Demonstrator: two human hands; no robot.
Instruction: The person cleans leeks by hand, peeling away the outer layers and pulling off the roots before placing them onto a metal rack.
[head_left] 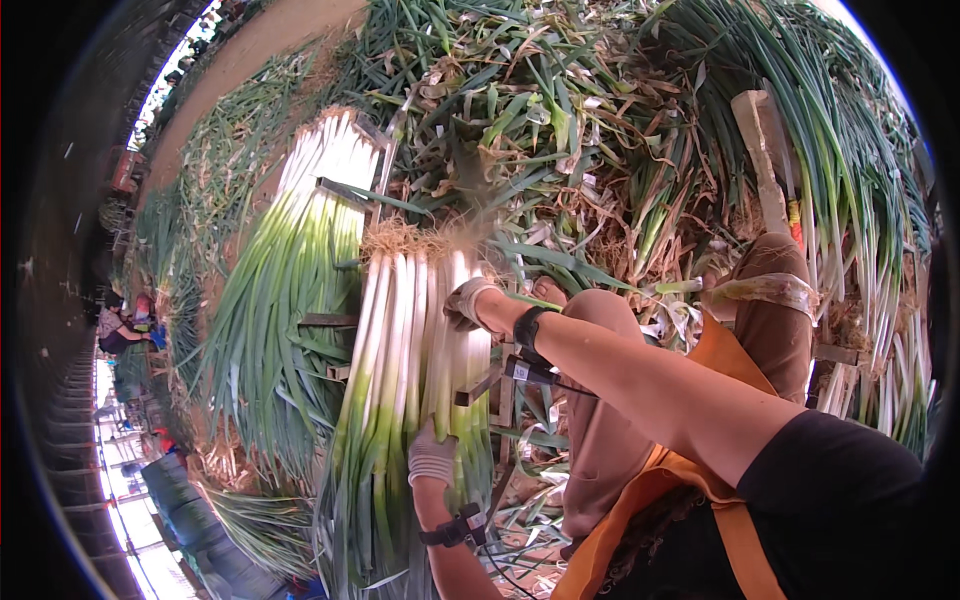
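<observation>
A row of long green onions lies in front of me, with its brown roots up and its green leaves toward me. My right hand, in a light work glove, is curled on the white stems at the row's right side, just below the roots. My left hand, gloved too, is lower on the same row and closes round stalks where white turns to green. Its fingertips are partly hidden among the stalks. A metal bar of a rack crosses the row between my hands.
Another trimmed bundle of green onions lies in a metal frame at left. Beyond is a heap of stripped leaves. Untrimmed green onions are piled at right. A person sits far left. My bent legs are near.
</observation>
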